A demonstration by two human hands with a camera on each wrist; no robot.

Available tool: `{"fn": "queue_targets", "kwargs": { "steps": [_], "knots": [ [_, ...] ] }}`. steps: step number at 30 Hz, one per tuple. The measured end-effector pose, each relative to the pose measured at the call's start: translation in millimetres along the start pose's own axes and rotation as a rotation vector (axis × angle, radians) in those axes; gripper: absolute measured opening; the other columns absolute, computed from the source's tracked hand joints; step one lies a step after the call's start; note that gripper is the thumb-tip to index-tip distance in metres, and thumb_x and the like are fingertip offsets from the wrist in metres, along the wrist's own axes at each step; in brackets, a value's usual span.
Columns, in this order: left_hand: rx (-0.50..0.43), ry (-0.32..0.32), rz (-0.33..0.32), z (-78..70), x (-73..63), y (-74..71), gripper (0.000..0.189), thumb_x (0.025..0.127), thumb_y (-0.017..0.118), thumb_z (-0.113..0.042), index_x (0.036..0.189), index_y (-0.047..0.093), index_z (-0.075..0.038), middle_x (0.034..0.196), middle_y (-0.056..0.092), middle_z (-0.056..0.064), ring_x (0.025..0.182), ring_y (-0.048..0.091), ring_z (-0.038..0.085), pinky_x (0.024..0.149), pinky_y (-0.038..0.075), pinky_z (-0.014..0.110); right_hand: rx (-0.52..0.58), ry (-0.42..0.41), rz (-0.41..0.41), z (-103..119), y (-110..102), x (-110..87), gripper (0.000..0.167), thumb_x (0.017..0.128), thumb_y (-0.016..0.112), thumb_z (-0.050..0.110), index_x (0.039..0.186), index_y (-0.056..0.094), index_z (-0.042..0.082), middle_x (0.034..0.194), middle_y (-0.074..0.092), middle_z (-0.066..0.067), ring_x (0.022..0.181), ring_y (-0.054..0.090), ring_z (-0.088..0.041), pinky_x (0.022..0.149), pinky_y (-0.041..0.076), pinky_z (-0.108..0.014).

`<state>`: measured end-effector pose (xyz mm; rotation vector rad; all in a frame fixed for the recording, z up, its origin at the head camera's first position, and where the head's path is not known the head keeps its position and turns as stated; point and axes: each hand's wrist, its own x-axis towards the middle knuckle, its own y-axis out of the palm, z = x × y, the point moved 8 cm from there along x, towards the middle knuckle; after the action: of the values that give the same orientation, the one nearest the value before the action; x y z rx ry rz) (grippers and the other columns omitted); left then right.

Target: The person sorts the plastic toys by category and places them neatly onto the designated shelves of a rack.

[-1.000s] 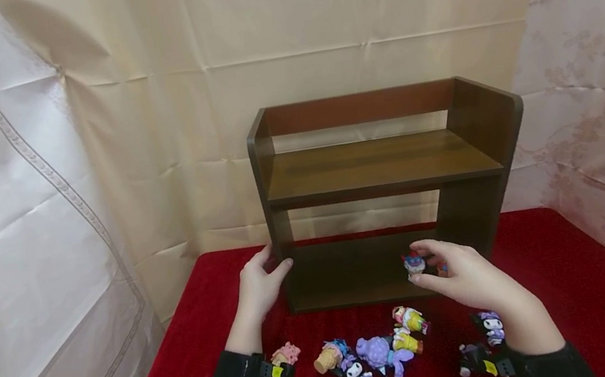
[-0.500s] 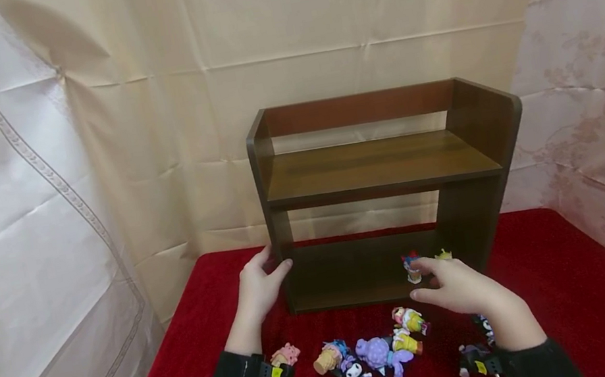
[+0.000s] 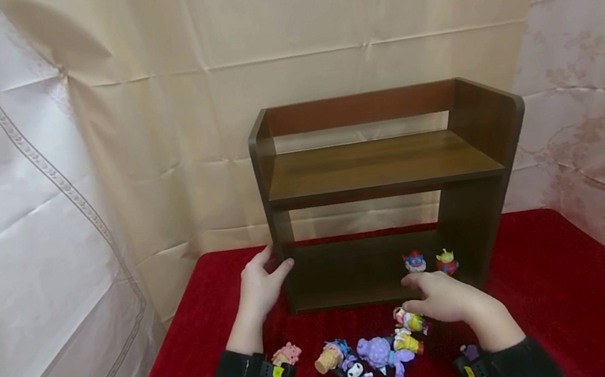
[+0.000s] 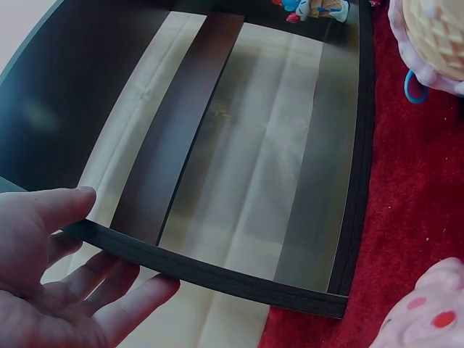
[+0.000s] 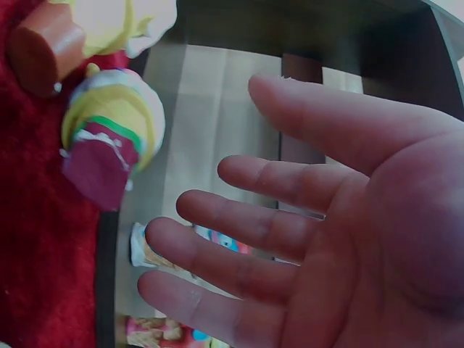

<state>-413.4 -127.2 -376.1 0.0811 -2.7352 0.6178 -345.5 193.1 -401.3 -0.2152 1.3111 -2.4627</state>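
Note:
My left hand [image 3: 259, 289] holds the left side panel of a dark brown two-tier shelf [image 3: 383, 165]; in the left wrist view the thumb lies inside the panel and the fingers outside. On the lower tier, toward the right, stand a red-and-blue figurine [image 3: 413, 262] and a green-headed alien figurine [image 3: 446, 262]. Just in front of them hovers my right hand [image 3: 449, 297], fingers spread and holding nothing, its palm visible in the right wrist view [image 5: 348, 232]. Below its fingertips a yellow figurine [image 3: 415, 323] lies on the red cloth.
Several more figurines lie on the red cloth [image 3: 583, 288] before the shelf: a purple one [image 3: 374, 351], an ice-cream-cone one [image 3: 328, 361], a black-hooded one [image 3: 358, 376] and a pink one [image 3: 287, 354] by the left wrist. Curtains [image 3: 370, 17] hang behind.
The right hand has let go of the red-and-blue figurine, which now stands on the lower tier, and has drawn back toward the front. The left hand keeps its place on the shelf.

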Motion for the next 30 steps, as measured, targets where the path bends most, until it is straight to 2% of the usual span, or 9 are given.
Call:
{"fn": "queue_targets", "kwargs": {
  "steps": [13, 21, 30],
  "knots": [
    [0.009, 0.016, -0.001, -1.2, 0.7, 0.8, 0.059, 0.095, 0.072, -0.023, 0.148, 0.053, -0.006, 0.14, 0.061, 0.016, 0.123, 0.061, 0.034, 0.096, 0.054, 0.05, -0.028, 0.062, 0.052, -6.9, 15.4, 5.4, 0.051, 0.09, 0.077, 0.017, 0.132, 0.06, -0.006, 0.123, 0.066, -0.023, 0.115, 0.063, -0.039, 0.095, 0.05, -0.058],
    [0.002, 0.019, 0.001, -2.6, 0.0, 0.3, 0.058, 0.095, 0.072, -0.023, 0.148, 0.054, -0.006, 0.14, 0.061, 0.015, 0.123, 0.061, 0.033, 0.096, 0.053, 0.05, -0.026, 0.055, 0.075, -7.0, 22.2, 8.5, 0.048, 0.088, 0.076, 0.01, 0.131, 0.062, -0.003, 0.115, 0.068, -0.018, 0.106, 0.065, -0.033, 0.087, 0.053, -0.052],
    [-0.001, 0.016, -0.004, -1.8, -0.5, -0.3, 0.058, 0.095, 0.072, -0.023, 0.148, 0.053, -0.005, 0.14, 0.06, 0.016, 0.123, 0.061, 0.034, 0.096, 0.053, 0.05, -0.022, 0.041, 0.123, -8.0, 28.6, 12.1, 0.041, 0.088, 0.075, 0.008, 0.126, 0.065, -0.002, 0.113, 0.069, -0.015, 0.106, 0.065, -0.031, 0.092, 0.051, -0.054]
  ]
}}
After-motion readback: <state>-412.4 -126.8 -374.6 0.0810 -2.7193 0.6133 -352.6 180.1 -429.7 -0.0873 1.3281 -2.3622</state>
